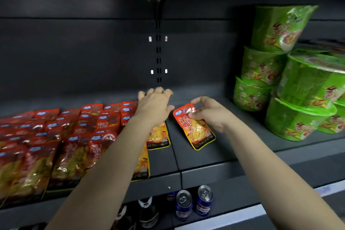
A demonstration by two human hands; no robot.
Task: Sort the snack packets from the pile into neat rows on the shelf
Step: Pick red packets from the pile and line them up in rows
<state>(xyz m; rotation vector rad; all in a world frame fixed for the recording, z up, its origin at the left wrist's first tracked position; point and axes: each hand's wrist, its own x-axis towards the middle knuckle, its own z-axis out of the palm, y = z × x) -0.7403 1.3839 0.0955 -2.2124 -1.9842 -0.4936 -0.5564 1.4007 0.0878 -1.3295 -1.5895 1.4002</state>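
- Pinching the red top edge of a snack packet (198, 131), my right hand (209, 116) has thumb and fingertips clamped on it. The packet lies flat on the shelf (205, 157), on the bare stretch right of the shelf's middle seam.
- Its long axis runs roughly back to front, but skewed. The top end under the hand leans left, and the black bottom end swings out to the right, toward me.
- The sorted rows (65, 145) lie to its left, with their packets set back to front. The nearest placed packet (158, 139) sits just beside it across a strip of bare shelf, half hidden under my left forearm.
- My left hand (155, 106) reaches palm down toward the back of the shelf, fingers apart and loosely bent, gripping nothing I can see. Whether it touches a packet below, I cannot tell.
- I judge that the right hand, being the nearer, should make the move: slide the packet left and turn its bottom end left until it lies parallel with its neighbour.
- Green noodle bowls (298, 99) are stacked well to the right, and cans (183, 205) stand on the level below.
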